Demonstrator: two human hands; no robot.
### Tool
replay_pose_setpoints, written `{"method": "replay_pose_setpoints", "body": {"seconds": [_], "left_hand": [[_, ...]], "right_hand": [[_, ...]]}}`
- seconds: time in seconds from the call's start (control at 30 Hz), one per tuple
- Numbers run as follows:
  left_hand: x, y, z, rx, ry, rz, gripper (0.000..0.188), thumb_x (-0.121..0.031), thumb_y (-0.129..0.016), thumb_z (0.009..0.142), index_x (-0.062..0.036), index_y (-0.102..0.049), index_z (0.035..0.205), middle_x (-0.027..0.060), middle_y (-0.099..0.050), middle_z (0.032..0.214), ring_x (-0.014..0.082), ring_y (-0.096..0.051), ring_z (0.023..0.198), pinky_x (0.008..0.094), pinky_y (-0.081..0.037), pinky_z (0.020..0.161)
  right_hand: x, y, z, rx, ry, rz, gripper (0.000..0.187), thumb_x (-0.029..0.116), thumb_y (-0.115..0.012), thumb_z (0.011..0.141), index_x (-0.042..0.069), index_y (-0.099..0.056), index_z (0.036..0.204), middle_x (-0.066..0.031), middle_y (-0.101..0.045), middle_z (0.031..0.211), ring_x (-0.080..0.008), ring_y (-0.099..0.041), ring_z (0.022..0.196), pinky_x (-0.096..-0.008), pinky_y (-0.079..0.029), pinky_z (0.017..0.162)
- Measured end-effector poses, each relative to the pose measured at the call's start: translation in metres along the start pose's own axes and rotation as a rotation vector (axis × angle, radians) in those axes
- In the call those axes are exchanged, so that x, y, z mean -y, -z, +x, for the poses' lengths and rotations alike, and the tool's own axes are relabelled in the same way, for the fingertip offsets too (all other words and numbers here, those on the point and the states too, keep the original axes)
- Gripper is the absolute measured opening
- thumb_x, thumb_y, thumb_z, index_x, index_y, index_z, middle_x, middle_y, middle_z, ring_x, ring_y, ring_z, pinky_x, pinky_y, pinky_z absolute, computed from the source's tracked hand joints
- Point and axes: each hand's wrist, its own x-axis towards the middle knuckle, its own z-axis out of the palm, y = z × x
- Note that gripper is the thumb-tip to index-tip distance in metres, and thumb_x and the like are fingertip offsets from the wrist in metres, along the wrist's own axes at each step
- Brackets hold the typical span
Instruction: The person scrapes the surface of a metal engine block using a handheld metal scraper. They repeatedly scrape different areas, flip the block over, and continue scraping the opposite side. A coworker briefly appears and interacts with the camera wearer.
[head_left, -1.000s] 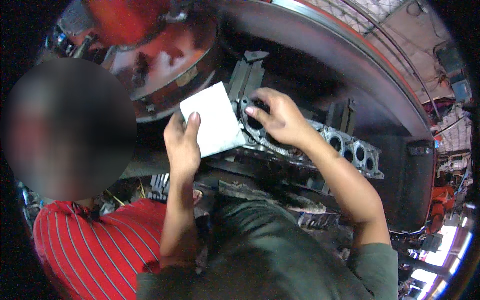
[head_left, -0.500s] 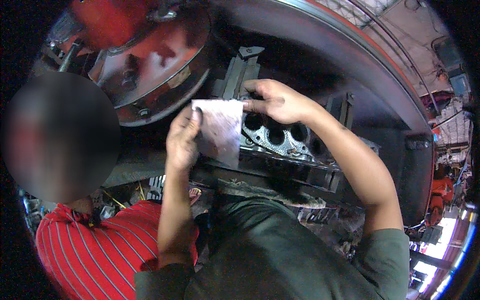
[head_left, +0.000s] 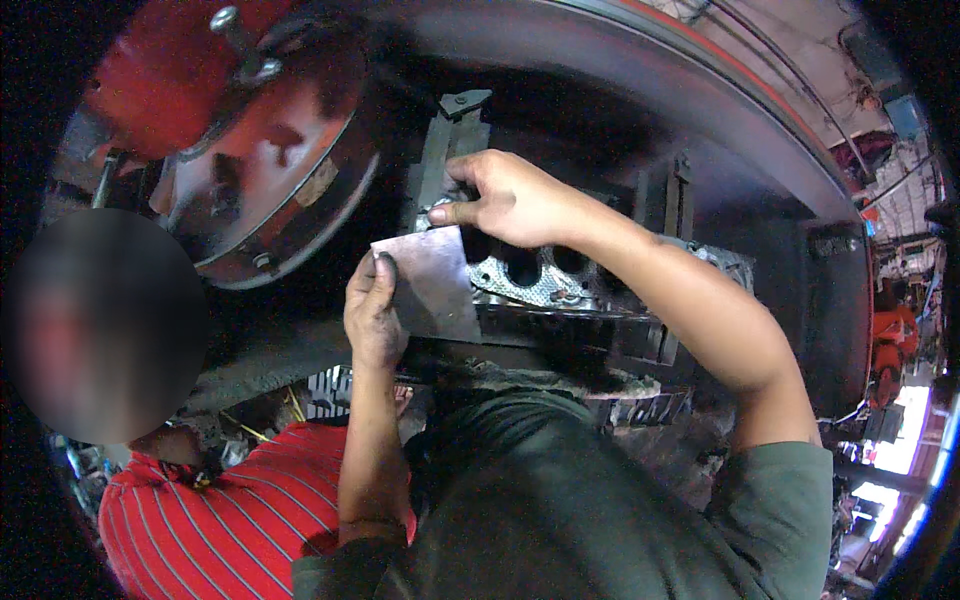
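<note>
My left hand (head_left: 376, 315) pinches a thin pinkish-grey sheet (head_left: 432, 285) by its left edge, thumb in front. My right hand (head_left: 500, 200) reaches over the far left end of a metal engine part. Its thumb is stretched and its bent fingers stand apart from it, close to an upright metal bracket (head_left: 432, 165); the fingertips are partly hidden. The thumb lies just above the sheet's top edge. To the right of the sheet shows a silver dimpled gasket-like plate (head_left: 545, 288) with dark round openings, partly covered by my right forearm.
A large red and dark round machine housing (head_left: 270, 190) stands at the far left. Another person in a red striped shirt (head_left: 230, 500) is close on my left. A second upright bracket (head_left: 680, 195) and a dark curved panel wall (head_left: 800, 250) are on the right.
My right hand has moved left, and its thumb has come off the sheet's top corner. The sheet has tilted and sits slightly lower in my left hand. The view has shifted a little.
</note>
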Motion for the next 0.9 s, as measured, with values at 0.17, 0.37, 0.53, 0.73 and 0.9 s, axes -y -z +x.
{"method": "replay_pose_setpoints", "body": {"seconds": [0.17,0.37,0.53,0.73,0.9], "left_hand": [[-0.041,0.001,-0.011,-0.058,-0.016,0.309,0.041,-0.032,-0.058,0.103,0.0059,-0.064,0.116,0.0149,-0.070,0.114,0.0197,-0.067,0.101,0.0321,-0.049,0.095],[-0.057,-0.023,-0.024,0.265,0.008,0.628,0.048,-0.024,-0.059,0.102,0.0104,-0.059,0.134,0.0190,-0.067,0.131,0.0214,-0.061,0.119,0.0336,-0.041,0.108],[-0.054,-0.031,-0.023,0.183,0.031,0.624,0.044,-0.023,-0.056,0.104,0.0112,-0.059,0.132,0.0172,-0.067,0.130,0.0180,-0.062,0.113,0.0318,-0.043,0.104],[-0.038,-0.010,-0.024,0.107,-0.064,0.533,0.045,-0.028,-0.056,0.105,0.0114,-0.060,0.127,0.0194,-0.065,0.134,0.0193,-0.062,0.111,0.0332,-0.044,0.103],[-0.035,-0.003,-0.024,0.051,-0.069,0.580,0.044,-0.027,-0.055,0.106,0.0115,-0.059,0.127,0.0234,-0.062,0.139,0.0196,-0.062,0.113,0.0336,-0.043,0.104]], "right_hand": [[0.037,0.014,-0.078,-0.341,0.143,-0.438,0.041,0.039,-0.073,0.088,-0.001,-0.068,0.096,-0.0202,-0.064,0.098,-0.0414,-0.063,0.098,-0.0500,-0.054,0.084],[0.034,-0.031,-0.122,-0.266,0.235,-0.966,0.018,0.022,-0.067,0.078,0.006,-0.068,0.087,-0.0078,-0.062,0.092,-0.0271,-0.064,0.098,-0.0389,-0.052,0.089],[0.016,-0.043,-0.124,-0.322,0.354,-1.020,0.021,0.024,-0.058,0.082,0.004,-0.065,0.085,-0.0094,-0.060,0.087,-0.0263,-0.061,0.091,-0.0384,-0.049,0.085],[-0.002,-0.043,-0.120,-0.407,0.534,-0.953,0.025,0.026,-0.057,0.082,0.003,-0.065,0.084,-0.0092,-0.061,0.085,-0.0257,-0.061,0.088,-0.0384,-0.050,0.081],[0.000,-0.042,-0.120,-0.460,0.544,-0.923,0.024,0.025,-0.057,0.084,0.003,-0.066,0.082,-0.0098,-0.063,0.085,-0.0256,-0.063,0.090,-0.0390,-0.050,0.080]]}}
